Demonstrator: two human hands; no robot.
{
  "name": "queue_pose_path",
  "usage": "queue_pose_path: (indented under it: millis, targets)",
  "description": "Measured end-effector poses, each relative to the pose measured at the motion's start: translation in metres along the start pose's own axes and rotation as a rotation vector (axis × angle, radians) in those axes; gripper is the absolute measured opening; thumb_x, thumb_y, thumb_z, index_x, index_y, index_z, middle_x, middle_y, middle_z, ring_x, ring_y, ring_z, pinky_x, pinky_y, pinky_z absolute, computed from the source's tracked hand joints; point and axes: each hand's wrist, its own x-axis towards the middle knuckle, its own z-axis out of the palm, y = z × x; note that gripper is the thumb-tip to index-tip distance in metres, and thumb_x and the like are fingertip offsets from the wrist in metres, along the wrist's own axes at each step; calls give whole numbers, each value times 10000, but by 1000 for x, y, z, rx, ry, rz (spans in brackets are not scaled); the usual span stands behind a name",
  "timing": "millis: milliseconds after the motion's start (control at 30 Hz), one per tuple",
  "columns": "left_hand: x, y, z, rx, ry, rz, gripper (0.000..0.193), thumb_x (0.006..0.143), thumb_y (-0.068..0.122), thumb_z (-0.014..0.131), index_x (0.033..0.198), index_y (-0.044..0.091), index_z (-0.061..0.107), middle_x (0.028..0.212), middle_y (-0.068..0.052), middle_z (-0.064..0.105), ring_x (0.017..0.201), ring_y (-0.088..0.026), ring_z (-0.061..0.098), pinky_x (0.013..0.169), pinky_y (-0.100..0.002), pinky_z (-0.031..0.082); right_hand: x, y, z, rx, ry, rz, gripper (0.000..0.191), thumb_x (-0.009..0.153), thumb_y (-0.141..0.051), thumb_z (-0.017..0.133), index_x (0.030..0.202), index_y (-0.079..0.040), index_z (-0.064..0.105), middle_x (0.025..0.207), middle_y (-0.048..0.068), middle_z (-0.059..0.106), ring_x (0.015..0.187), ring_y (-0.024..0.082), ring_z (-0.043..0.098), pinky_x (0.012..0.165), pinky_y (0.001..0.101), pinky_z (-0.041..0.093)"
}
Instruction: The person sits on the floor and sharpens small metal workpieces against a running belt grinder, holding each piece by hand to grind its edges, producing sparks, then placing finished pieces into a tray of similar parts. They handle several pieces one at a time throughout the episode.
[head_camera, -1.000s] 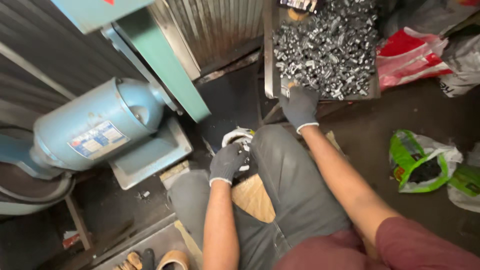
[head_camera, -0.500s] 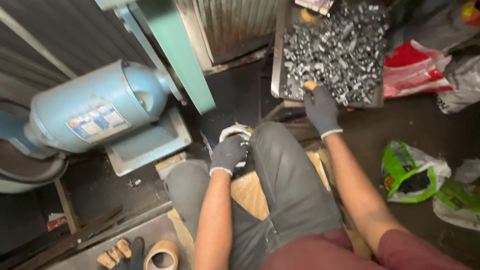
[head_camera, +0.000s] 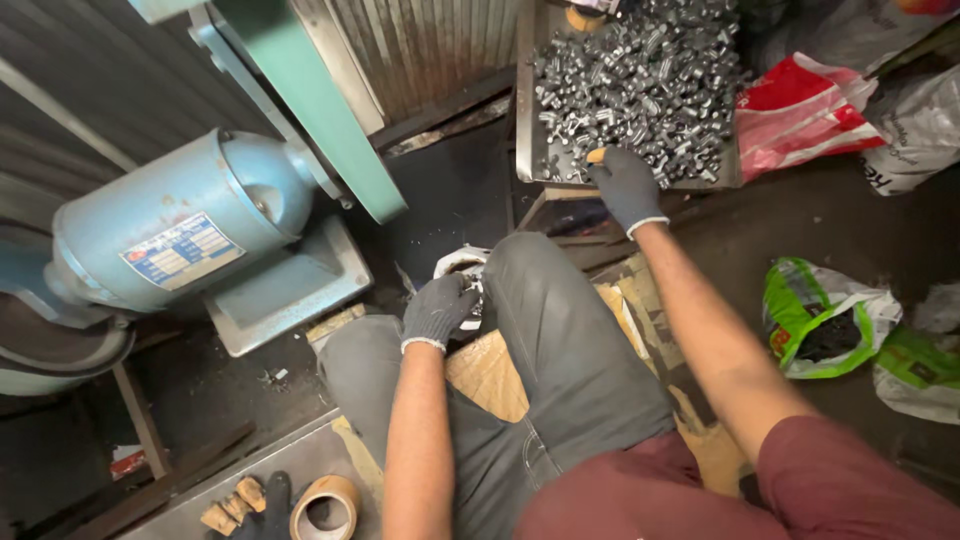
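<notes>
Your right hand (head_camera: 625, 185) curls on the metal parts (head_camera: 640, 75) in the tray (head_camera: 530, 130); left hand (head_camera: 440, 308) grips a white container (head_camera: 462, 265) above the dark, grimy floor (head_camera: 450, 190).

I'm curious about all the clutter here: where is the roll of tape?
The roll of tape lies at the bottom edge of the head view, left of the person's left forearm, beside a spare glove and below the blue motor.
</notes>
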Motion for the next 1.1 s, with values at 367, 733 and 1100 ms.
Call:
queue_pose_path:
  millis: [367,733,1100]
  targets:
    - [-34,33,24,-160,430,141,387,920,328,698,1232,111,623,1028,-216,709,963,-411,673,784,-501,503,-106,-119,60,747,-262,183,303,879,-153,732,1155,-28,725,1023,40,777,922,107,740,830,275,583]
    - [-49,27,40,-886,354,257,296,896,116,720,1160,-17,723,891,-24,751,754,-75,669,680,-269,550,-115,-96,81,1317,-458,113,439,908,-28,727,1321,44,600,1143,103,727,1036,165,712,929,310,583]
    - [-57,38,22,-962,366,59,243,929,142,673,1088,-20,760,804,-65,749,660,-115,656,600,-280,518,-117,-114,64,983,-623,205,347,994,-203,703,1303,-45,719,930,71,677,790,108,600,679,270,475]
